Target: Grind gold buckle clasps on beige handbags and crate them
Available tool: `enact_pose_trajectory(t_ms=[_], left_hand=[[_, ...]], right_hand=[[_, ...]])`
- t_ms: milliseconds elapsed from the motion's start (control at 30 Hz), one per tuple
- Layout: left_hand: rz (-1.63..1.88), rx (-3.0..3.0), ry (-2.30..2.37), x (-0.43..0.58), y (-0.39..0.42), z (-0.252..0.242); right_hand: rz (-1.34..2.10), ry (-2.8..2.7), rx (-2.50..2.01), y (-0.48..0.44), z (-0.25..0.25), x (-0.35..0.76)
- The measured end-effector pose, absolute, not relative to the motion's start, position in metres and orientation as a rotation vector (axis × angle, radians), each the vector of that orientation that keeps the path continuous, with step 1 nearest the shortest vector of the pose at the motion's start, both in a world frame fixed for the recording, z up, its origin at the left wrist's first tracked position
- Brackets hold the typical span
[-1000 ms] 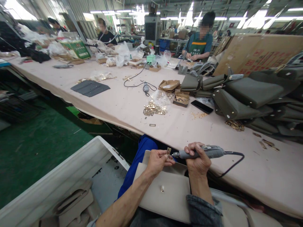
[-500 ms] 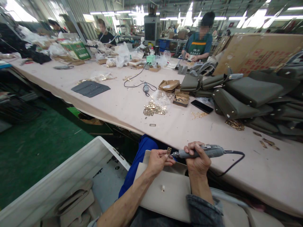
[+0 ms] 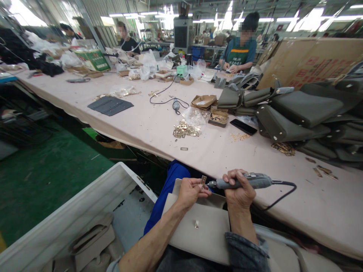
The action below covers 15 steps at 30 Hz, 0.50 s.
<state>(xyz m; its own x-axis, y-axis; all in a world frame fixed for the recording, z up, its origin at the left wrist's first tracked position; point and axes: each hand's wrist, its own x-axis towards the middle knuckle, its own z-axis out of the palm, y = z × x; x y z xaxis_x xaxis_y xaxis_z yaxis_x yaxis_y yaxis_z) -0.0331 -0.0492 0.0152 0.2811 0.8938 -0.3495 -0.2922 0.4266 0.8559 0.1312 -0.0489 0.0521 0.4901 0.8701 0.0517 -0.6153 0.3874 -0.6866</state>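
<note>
My right hand (image 3: 239, 187) is wrapped round a grey electric screwdriver (image 3: 258, 181), held level with its tip pointing left and its black cord trailing off to the right. Between the thumb and fingers of my left hand (image 3: 191, 192) is a small gold metal plate (image 3: 203, 180), upright. The screwdriver's bit reaches right up to this plate; whether they touch I cannot tell. Below both hands a beige handbag (image 3: 198, 234) lies on my lap, with a small metal turn-lock on its front. Part of the bag is hidden by my forearms.
On the table (image 3: 159, 128) are a heap of gold metal plates (image 3: 185, 129), a small box of fittings (image 3: 218, 118), a black phone (image 3: 243, 127) and piled dark bags (image 3: 306, 105). A white bin (image 3: 85, 211) with beige bags stands at left. A co-worker (image 3: 241, 49) works across the table.
The view has shifted slightly. Both hands keep their hold on the plate and the screwdriver, with almost no movement between them.
</note>
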Motion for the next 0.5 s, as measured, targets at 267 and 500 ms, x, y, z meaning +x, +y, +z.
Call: enact_pose_trajectory(t_ms=[267,500], left_hand=[[0.908,0.759,0.94,-0.0344,-0.0505,0.0136],[0.903,0.767,0.966,-0.0329,-0.0516,0.0136]], right_hand=[[0.977,-0.43,-0.664,-0.0493,0.0551,0.1284],[0.979,-0.42,-0.671,-0.0495,0.0522,0.1303]])
